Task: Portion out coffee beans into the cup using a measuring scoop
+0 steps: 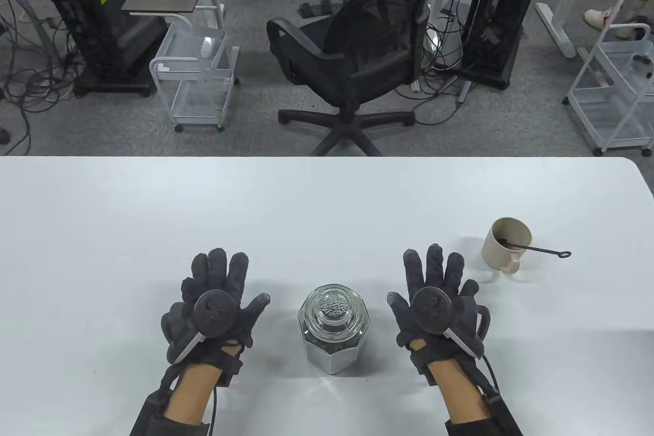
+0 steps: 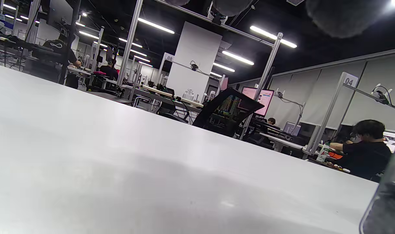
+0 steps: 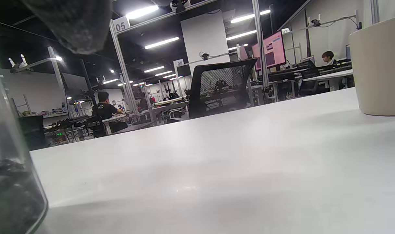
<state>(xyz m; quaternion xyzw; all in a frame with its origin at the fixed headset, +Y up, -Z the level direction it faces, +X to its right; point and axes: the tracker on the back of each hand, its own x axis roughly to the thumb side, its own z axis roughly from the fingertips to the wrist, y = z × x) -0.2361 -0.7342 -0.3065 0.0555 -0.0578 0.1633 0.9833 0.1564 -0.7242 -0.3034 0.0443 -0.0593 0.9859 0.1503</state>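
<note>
While both gloved hands, left hand (image 1: 214, 303) and right hand (image 1: 434, 300), lie flat with fingers released on the white surface (image 1: 102, 211), the faceted, lidded glass jar of coffee beans (image 1: 334, 328) between them looks heavy, slippery and breakable, best gripped round its body, and the thin dark metal scoop (image 1: 536, 250) rests in the beige cup (image 1: 506, 252) beyond the right hand.

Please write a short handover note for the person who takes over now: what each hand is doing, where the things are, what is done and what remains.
Left hand: flat on the table, fingers straight, holding nothing.
Right hand: the same, flat and empty.
Glass jar of coffee beans: between the hands, its glass lid on.
Cup: far right of the table, beyond the right hand.
Measuring scoop: bowl inside the cup, handle sticking out to the right.
Done: nothing visible yet.
Left: open the jar, take the scoop, portion beans into the cup.
</note>
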